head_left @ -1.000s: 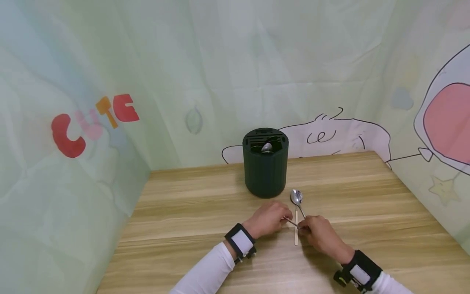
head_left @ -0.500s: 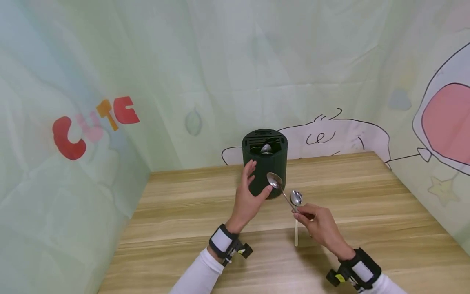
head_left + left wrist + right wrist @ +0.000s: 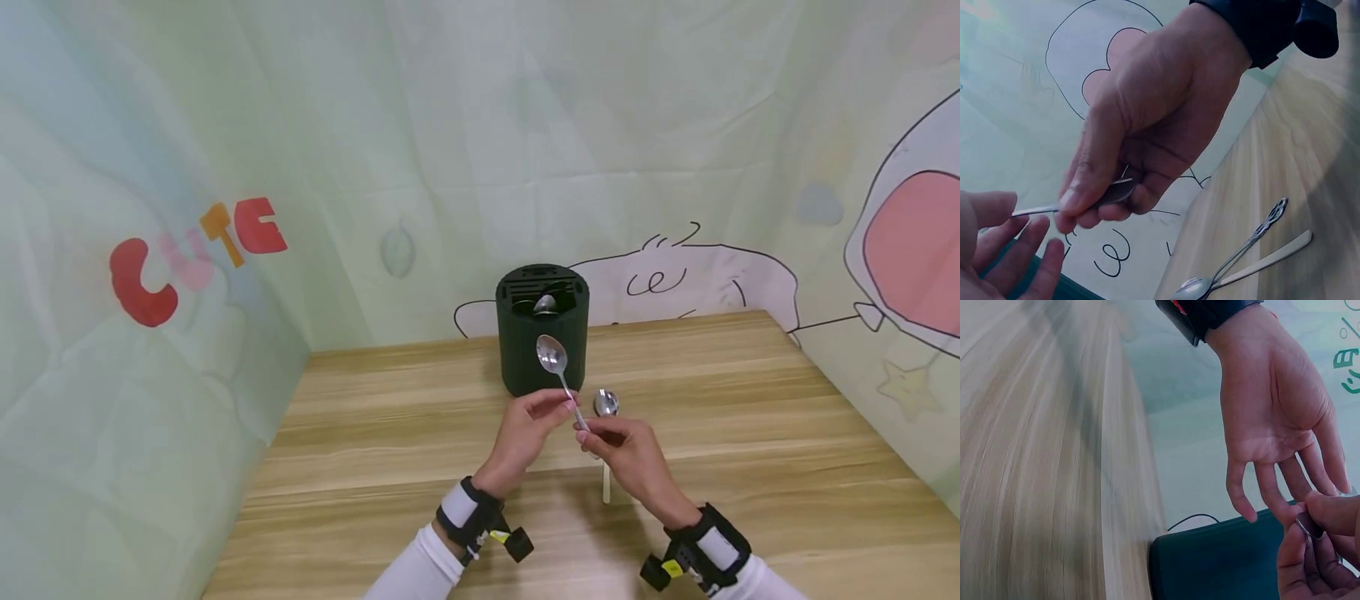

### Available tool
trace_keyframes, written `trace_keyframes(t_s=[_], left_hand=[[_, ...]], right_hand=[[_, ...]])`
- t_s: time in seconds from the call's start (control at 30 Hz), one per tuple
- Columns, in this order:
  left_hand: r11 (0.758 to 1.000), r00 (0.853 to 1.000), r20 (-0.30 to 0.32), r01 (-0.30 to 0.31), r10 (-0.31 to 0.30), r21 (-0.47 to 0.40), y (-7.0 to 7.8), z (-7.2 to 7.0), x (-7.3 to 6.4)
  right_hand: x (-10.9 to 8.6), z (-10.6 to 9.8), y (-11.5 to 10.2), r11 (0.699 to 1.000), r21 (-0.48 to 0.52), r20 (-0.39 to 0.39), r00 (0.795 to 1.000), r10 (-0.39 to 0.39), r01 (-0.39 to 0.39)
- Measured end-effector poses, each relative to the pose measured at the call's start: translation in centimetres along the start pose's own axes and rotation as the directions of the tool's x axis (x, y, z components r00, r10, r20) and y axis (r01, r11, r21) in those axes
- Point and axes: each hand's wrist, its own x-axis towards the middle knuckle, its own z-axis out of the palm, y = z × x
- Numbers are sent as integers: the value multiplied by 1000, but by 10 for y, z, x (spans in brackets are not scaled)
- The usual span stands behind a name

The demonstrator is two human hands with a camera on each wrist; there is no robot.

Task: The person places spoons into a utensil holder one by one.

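Observation:
A metal spoon (image 3: 552, 354) is held up in front of the dark green cutlery holder (image 3: 517, 367), bowl upward and tilted left. My left hand (image 3: 522, 429) pinches its stem between thumb and fingers. Lower down, my right hand (image 3: 628, 458) grips the end of the handle, which shows dark and broad in the right wrist view as a handle end (image 3: 1310, 526). On the table to the right lies a second spoon (image 3: 1194, 289) with an openwork handle, crossing a plain flat handle (image 3: 1269, 259); the far end of that plain piece is hidden under the spoon bowl.
Cutlery (image 3: 545, 303) pokes up inside the holder's opening, which stands near the back of the wooden table (image 3: 390, 417). Printed cloth (image 3: 375, 167) hangs close behind and along both sides of the table.
The spoon has risen from low over the table to upright before the holder. My left hand, spread open beside it half a second ago, now pinches the stem.

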Motion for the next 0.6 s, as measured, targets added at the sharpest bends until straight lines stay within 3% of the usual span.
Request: trace_keyframes(t_s=[0.17, 0.3, 0.43, 0.6], left_hand=[[999, 999, -25, -21, 20, -42, 7, 3, -6], [994, 999, -32, -42, 39, -100, 17, 2, -10], [984, 999, -5, -42, 42, -172, 12, -4, -6], [983, 994, 68, -78, 90, -168, 6, -12, 4]], right_hand=[[1, 3, 0, 1000, 2, 33, 999, -6, 6], [4, 0, -3, 992, -121, 65, 997, -34, 41], [13, -10, -15, 971, -228, 44, 997, -68, 77], [31, -17, -37, 972, -170, 27, 986, -163, 165]])
